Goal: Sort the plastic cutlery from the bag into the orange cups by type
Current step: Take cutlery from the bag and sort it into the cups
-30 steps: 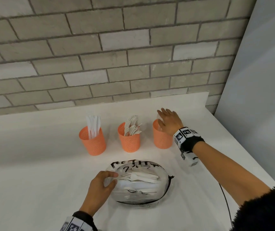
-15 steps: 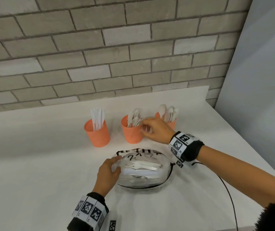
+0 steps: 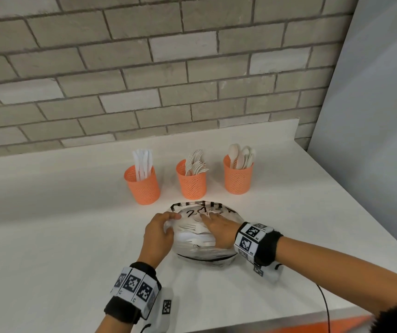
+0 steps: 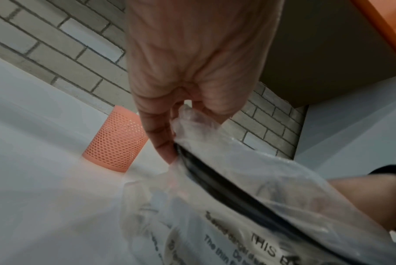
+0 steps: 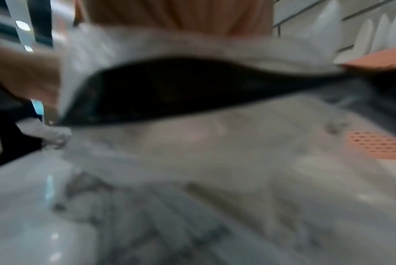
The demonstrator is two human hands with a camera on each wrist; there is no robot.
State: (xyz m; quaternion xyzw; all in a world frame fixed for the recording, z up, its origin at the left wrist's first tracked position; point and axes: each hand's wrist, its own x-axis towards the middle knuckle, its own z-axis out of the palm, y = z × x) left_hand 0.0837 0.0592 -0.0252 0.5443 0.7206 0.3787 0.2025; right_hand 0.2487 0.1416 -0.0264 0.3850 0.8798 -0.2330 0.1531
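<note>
Since the earlier pictures, the right hand (image 3: 219, 230) had left the rightmost orange perforated plastic cup (image 3: 237, 176) and come back to the clear plastic bag with black printed lettering (image 3: 203, 254), while the left hand (image 3: 157, 234) stayed at the bag's left edge. In the left wrist view the left fingers (image 4: 160, 139) were curled round a bunch of the thin film, pinching it up and holding the mouth apart. The right hand lay across the top of the bag with its fingers stretched toward the far side; whether they were inside the opening or had hold of any piece could not be told, as the right wrist view was blurred. White plastic cutlery (image 3: 192, 233) lay in the bag between and under the two hands, forks showing through the film. The bag rested on the white worktop (image 3: 60, 236) just in front of the three cups: white knives stood in the left orange cup (image 3: 144, 186), forks in the middle orange cup (image 3: 192, 182) and spoons in the rightmost. The likeliest slips, as I judged it, were drawing out several tangled pieces at once, or snagging a fork's tines in the film and dragging the bag into the cups so near it.
</note>
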